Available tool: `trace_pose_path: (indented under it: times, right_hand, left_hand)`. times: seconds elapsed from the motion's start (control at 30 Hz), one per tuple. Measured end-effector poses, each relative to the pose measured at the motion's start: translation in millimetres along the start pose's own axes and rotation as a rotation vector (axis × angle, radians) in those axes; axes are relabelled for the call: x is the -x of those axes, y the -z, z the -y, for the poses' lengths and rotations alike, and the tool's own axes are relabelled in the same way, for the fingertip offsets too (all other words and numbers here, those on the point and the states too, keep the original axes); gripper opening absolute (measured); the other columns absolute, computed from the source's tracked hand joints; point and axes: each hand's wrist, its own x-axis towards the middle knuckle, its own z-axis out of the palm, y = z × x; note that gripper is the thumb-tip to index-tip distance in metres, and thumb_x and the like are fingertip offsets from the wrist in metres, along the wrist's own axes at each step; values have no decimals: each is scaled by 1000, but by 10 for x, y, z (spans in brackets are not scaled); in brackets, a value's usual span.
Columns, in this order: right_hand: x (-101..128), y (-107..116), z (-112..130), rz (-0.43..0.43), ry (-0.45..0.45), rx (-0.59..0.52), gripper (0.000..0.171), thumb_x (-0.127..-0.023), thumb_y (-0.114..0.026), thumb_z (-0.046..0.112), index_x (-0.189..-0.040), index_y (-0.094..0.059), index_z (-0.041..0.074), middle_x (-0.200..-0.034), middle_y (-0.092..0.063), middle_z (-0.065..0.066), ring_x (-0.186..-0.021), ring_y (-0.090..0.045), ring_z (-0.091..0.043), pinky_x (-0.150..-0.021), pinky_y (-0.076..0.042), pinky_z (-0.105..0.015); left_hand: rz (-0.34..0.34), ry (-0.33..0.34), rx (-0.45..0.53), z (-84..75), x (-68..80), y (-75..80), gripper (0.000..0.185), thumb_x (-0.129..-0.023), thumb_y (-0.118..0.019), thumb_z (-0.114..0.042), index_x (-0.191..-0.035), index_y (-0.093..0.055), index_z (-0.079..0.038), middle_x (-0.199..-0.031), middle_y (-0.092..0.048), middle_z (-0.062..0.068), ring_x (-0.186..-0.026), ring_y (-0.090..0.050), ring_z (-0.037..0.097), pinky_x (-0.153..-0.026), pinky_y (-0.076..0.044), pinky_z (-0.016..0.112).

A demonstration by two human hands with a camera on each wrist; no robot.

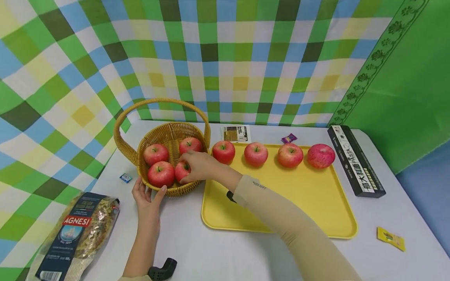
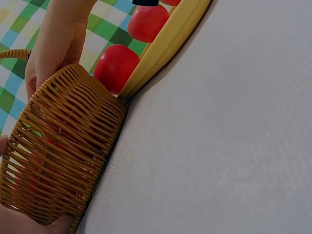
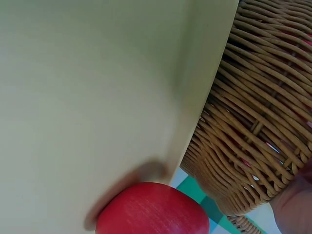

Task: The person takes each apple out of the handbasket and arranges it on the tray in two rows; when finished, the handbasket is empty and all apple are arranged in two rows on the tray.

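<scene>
A wicker basket (image 1: 171,128) with a tall arched handle stands at the left of the table, with several red apples (image 1: 161,174) in it. My right hand (image 1: 201,165) reaches over the basket's right rim and grips an apple (image 1: 182,171) inside, at the front right; its fingers partly cover the fruit. Against the front left of the basket, my left hand (image 1: 147,199) holds the outer wall, thumb and fingers spread around it. In the left wrist view, its thumb (image 2: 59,225) lies along the woven side. Right of the basket, a yellow tray (image 1: 281,203) has several apples (image 1: 256,154) lined up along its far edge.
A black pasta box (image 1: 356,162) lies right of the tray, a yellow packet (image 1: 391,239) nearer the front. Behind the tray are a printed card (image 1: 236,134) and a purple candy (image 1: 289,138). A blue candy (image 1: 125,178) and an Agnesi pasta bag (image 1: 75,234) lie at the left.
</scene>
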Motion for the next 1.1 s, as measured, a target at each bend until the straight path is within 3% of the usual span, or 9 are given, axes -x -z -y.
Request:
trace_pose_path:
  times: [0.13,0.27,0.5,0.63,0.87,1.1]
  right_hand:
    - [26,1,-1,-23,21,2,60,-78,-75,50,-124,-58,14,-118,-57,2,-94,-56,-9,-83,-49,-22]
    - [81,51,-15,-66,26,-69,62,-77,-75,50,-125,-58,15,-120,-56,2,-100,-55,-9,-86,-49,-23]
    - [324,418,-45,-168,-16,-186,70,-76,-76,53,-133,-55,18,-130,-52,3,-105,-54,-11,-84,-51,-28]
    - [579,553,-105,-203,-16,-247,65,-74,-77,52,-128,-59,20,-121,-53,5,-103,-52,-10,-82,-50,-26]
    - [1000,375,-326,-158,-46,-273,60,-73,-80,46,-124,-61,20,-124,-52,4,-108,-49,-11,-86,-50,-28]
    - [1128,112,-432,-79,-52,-175,62,-71,-81,49,-121,-63,18,-120,-56,4,-109,-49,-13,-91,-47,-27]
  left_hand:
    - [0,-8,28,11,-3,-5,86,-91,-69,-15,-150,-8,-28,-160,-5,-3,-145,-10,19,-111,-29,30]
    - [2,5,29,22,5,4,87,-91,-69,-17,-151,-7,-28,-160,-4,-4,-146,-9,18,-112,-29,30]
    - [4,22,-5,1,-12,16,87,-91,-68,-18,-151,-5,-32,-160,-2,-7,-146,-6,17,-113,-27,31]
    - [7,23,2,-20,-26,2,87,-91,-68,-16,-151,-6,-32,-160,-2,-7,-146,-6,17,-113,-27,31]
    - [7,21,-1,-51,-36,-13,87,-91,-68,-16,-150,-7,-31,-160,-3,-7,-146,-7,17,-112,-28,31]
    - [-1,17,7,-37,-22,-9,87,-91,-68,-15,-151,-6,-32,-160,-3,-6,-146,-7,17,-112,-28,30]
